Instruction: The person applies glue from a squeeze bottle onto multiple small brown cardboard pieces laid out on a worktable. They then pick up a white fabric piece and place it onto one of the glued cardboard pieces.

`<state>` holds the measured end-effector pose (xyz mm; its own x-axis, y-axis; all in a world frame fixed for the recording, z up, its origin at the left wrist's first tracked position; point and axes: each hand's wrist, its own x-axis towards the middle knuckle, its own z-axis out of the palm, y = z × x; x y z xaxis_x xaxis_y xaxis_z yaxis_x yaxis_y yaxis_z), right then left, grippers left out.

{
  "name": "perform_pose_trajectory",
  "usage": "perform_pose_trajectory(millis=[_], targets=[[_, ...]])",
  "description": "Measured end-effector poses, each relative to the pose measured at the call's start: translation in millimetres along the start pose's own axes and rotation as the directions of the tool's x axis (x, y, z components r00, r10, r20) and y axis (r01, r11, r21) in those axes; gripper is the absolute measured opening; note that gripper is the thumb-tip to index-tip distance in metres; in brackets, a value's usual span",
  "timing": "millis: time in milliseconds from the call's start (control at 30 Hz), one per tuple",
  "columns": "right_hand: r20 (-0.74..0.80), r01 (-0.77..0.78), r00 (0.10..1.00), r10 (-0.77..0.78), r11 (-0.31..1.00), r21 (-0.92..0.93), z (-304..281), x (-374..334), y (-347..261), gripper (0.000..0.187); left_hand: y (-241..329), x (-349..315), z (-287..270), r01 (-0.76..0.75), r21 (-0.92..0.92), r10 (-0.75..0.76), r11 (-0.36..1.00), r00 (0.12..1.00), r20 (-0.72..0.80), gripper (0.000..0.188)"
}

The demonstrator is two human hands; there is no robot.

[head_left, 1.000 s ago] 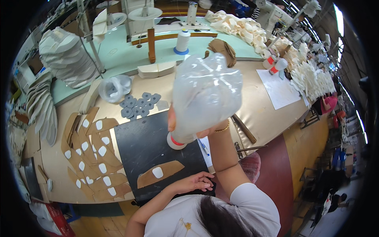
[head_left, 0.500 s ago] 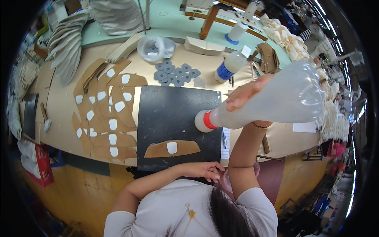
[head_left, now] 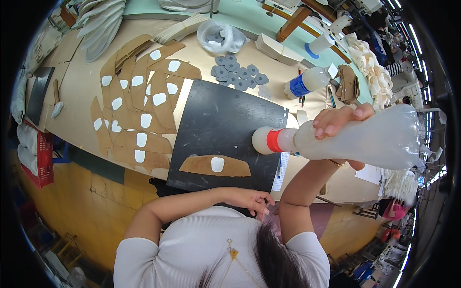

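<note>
My right hand (head_left: 342, 120) is wrapped round a large translucent plastic bottle (head_left: 379, 139). It lies tilted in my grip, its wide end to the right and its narrow end, with a red band (head_left: 273, 140) and a whitish rounded tip, over the black board (head_left: 216, 120). Whether the tip touches the board I cannot tell. On the board's near part lies a brown curved piece (head_left: 192, 166) bearing a white patch (head_left: 217, 164). My left hand (head_left: 249, 199) rests at the board's near edge, holding nothing, its fingers loosely bent and apart.
Several brown pieces with white patches (head_left: 141, 139) overlap left of the board. Beyond it are small grey pieces (head_left: 235, 72), a plastic bag (head_left: 216, 38) and a blue-labelled bottle (head_left: 307, 82). A pen lies on paper (head_left: 281, 175). A red crate (head_left: 43, 161) stands at left.
The view has shifted, so the table appears turned and displaced. The bottle in my right hand now sits closer to level. My left hand stays by the board's near edge.
</note>
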<state>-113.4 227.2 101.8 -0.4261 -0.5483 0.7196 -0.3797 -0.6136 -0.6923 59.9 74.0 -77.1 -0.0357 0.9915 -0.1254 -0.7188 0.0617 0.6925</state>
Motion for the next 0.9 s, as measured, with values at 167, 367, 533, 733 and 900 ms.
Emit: perform_pose_trajectory(millis=[167,367,533,733,900], targets=[[0.000,0.008,1.000,-0.008,1.000,0.027,2.9,2.5,3.0,0.087,-5.5,2.4,-0.9,-0.055,0.044,0.055,0.998,0.998,-0.005,0.057],[-0.006,-0.011,1.000,0.011,0.999,0.040,3.5,1.5,2.6,0.088,-5.4,2.6,-1.5,-0.069,0.054,0.069,0.996,0.998,-0.004,0.059],[-0.001,-0.019,1.000,0.019,0.998,0.059,5.5,4.2,1.2,0.090,-4.6,2.5,-1.3,-0.060,0.045,0.060,0.997,0.998,0.006,0.060],[-0.011,-0.014,1.000,0.014,0.999,0.037,6.6,3.9,3.7,0.096,-2.6,0.8,-1.1,-0.059,0.054,0.059,0.997,0.998,-0.001,0.060],[-0.011,-0.014,1.000,0.015,0.999,0.029,7.5,5.2,3.9,0.098,-2.0,0.6,-1.2,-0.057,0.060,0.057,0.997,0.998,0.003,0.060]])
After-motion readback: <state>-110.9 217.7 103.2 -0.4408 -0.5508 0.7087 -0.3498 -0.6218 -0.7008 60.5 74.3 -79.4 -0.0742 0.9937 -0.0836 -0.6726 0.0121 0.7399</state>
